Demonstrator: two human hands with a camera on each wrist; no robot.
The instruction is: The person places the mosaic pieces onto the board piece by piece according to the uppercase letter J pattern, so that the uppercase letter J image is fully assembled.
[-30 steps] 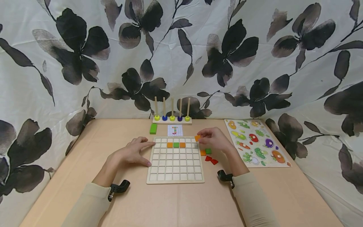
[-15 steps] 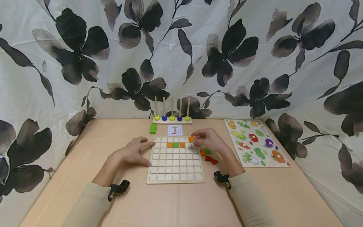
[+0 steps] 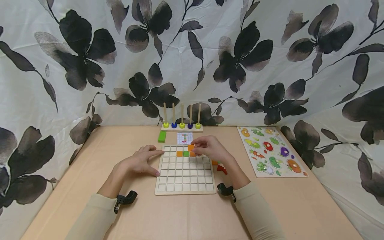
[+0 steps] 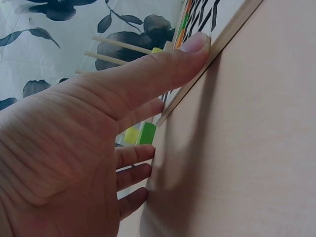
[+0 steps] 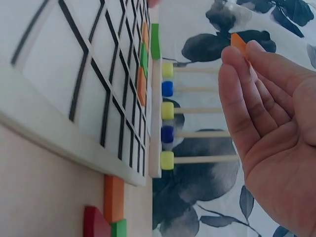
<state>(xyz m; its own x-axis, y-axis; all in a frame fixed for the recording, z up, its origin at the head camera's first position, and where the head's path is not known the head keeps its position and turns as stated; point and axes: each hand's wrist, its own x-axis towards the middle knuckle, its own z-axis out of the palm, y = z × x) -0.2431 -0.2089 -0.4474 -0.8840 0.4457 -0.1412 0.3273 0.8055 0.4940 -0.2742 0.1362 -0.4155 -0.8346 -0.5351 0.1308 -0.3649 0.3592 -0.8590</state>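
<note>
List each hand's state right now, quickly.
Left hand: open, touching the left edge of the grid board.
Right hand: closed, pinching an orange tile above the board's far rows.

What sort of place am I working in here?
Likely a puzzle table, perhaps staged indoors: there's a grid board with coloured tiles, a peg stand and a flowered cloth as backdrop.
</note>
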